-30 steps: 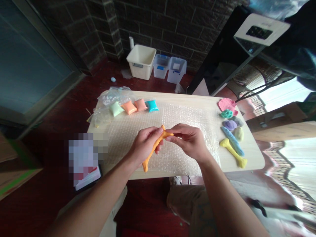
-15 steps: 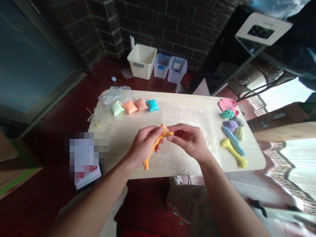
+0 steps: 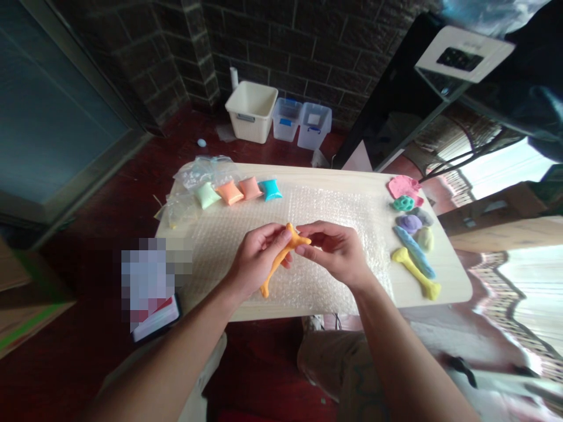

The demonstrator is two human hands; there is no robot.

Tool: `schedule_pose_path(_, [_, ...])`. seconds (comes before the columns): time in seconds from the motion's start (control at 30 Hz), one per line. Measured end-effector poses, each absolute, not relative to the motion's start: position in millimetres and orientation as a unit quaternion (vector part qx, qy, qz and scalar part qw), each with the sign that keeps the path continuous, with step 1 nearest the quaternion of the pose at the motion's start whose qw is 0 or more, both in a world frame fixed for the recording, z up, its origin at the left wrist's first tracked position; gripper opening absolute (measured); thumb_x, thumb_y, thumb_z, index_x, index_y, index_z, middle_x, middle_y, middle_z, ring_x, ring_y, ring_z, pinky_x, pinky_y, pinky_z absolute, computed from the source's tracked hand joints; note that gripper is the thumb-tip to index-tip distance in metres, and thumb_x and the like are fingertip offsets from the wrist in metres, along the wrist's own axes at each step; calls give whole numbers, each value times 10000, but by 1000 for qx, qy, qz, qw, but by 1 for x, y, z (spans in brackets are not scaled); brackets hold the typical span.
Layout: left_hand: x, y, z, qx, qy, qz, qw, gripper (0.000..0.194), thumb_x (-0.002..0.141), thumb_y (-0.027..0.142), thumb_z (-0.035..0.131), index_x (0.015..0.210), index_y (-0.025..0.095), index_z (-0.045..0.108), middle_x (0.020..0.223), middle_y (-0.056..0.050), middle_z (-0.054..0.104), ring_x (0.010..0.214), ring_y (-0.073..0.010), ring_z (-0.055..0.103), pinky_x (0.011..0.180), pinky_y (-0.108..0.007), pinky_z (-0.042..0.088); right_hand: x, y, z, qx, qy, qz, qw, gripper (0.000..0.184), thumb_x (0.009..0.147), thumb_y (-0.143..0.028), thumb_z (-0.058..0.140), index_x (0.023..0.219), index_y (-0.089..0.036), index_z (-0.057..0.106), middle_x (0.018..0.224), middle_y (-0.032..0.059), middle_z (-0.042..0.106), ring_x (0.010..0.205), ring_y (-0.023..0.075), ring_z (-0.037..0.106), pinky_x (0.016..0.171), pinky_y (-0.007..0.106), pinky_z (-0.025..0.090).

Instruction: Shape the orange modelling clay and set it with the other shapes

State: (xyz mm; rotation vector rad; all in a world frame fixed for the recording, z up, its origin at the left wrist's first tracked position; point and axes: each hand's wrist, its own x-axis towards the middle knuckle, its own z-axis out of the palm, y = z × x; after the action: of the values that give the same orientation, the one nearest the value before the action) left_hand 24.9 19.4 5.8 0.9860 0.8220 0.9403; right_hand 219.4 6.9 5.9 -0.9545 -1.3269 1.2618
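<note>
A forked orange piece of modelling clay [image 3: 276, 265], with a long stem and two short prongs, is held above the bubble wrap. My left hand [image 3: 257, 252] is closed around its upper stem, thumb on top and fingertips underneath. My right hand [image 3: 336, 249] has its thumb and index finger on either side of the right prong, close to its base. The prong's tip shows between them. Below lies clear bubble wrap [image 3: 334, 287] on the pale wooden table [image 3: 455, 287].
Small packets of clay, including a blue one [image 3: 270, 190], lie along the far left beside clear plastic bags [image 3: 206, 169]. Shaped clay pieces sit at the right, among them a yellow bone [image 3: 416, 273] and a pink piece [image 3: 402, 186]. A cream bin [image 3: 251, 120] stands on the floor beyond.
The right fingers came off the prong's tip, opened a little, and now lie nearer its base. The stem's lower end has swung slightly right and up. My left hand keeps its hold.
</note>
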Motion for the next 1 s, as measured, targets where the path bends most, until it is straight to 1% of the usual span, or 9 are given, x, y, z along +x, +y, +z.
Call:
schedule_pose_path(0.2, [25, 20, -1, 441, 354, 441, 696, 260, 961, 440, 823, 1023, 193, 776, 926, -25, 766, 733, -115, 712, 685, -219, 618, 221, 7, 5, -412, -600, 464, 504, 190, 894, -253, 905, 1084, -241, 888, 972, 81, 841, 847, 197, 774, 734, 350, 637])
schedule_pose_path(0.3, [25, 20, -4, 444, 353, 458, 685, 258, 964, 437, 822, 1065, 204, 772, 1015, -46, 785, 841, -153, 758, 740, -255, 658, 219, 7, 7, -398, -583, 495, 506, 205, 872, -254, 926, 1069, -225, 878, 963, 76, 839, 847, 193, 790, 749, 343, 665])
schedule_pose_path(0.4, [24, 18, -3, 438, 354, 466, 682, 242, 951, 419, 840, 1056, 210, 781, 1038, -51, 791, 896, -169, 774, 742, -248, 662, 216, 6, 8, -389, -534, 550, 511, 302, 818, -258, 973, 1092, -211, 855, 949, 59, 843, 815, 190, 810, 770, 350, 702])
schedule_pose_path(0.5, [24, 17, -1, 419, 355, 469, 692, 235, 940, 411, 852, 1044, 211, 786, 1032, -49, 790, 875, -163, 772, 699, -225, 644, 212, 5, 9, -396, -502, 575, 510, 321, 782, -267, 998, 1060, -194, 857, 907, 53, 845, 793, 194, 816, 769, 357, 719])
schedule_pose_path(0.6, [25, 16, 0, 411, 353, 463, 701, 252, 951, 431, 834, 1045, 205, 777, 1042, -59, 795, 870, -180, 775, 724, -272, 664, 211, 4, 9, -405, -492, 577, 511, 265, 788, -282, 995, 1001, -189, 868, 866, 52, 845, 778, 193, 815, 752, 342, 711])
schedule_pose_path(0.67, [24, 17, 0, 427, 354, 456, 696, 252, 964, 437, 817, 1035, 200, 772, 1027, -59, 797, 881, -183, 775, 772, -292, 667, 212, 4, 10, -414, -489, 575, 510, 277, 762, -282, 1011, 982, -190, 869, 842, 48, 839, 754, 183, 799, 720, 321, 691])
schedule_pose_path(0.77, [21, 19, 1, 486, 364, 446, 658, 236, 976, 424, 802, 1012, 193, 767, 963, -44, 785, 880, -172, 763, 761, -255, 635, 214, 5, 10, -420, -483, 588, 495, 300, 719, -280, 1035, 943, -183, 860, 817, 44, 826, 711, 161, 758, 662, 289, 644])
schedule_pose_path(0.87, [16, 20, 2, 526, 357, 436, 637, 216, 987, 401, 786, 1012, 188, 758, 910, -29, 770, 783, -145, 727, 675, -228, 594, 214, 7, 12, -405, -458, 622, 490, 324, 690, -264, 1047, 928, -189, 840, 792, 21, 803, 676, 138, 722, 643, 274, 613])
schedule_pose_path(1.0, [16, 21, 3, 506, 344, 446, 653, 202, 1001, 368, 764, 992, 168, 743, 784, -7, 731, 677, -123, 675, 648, -234, 581, 213, 8, 14, -412, -432, 629, 497, 309, 703, -278, 1040, 903, -195, 819, 752, 0, 765, 649, 122, 675, 612, 256, 573])
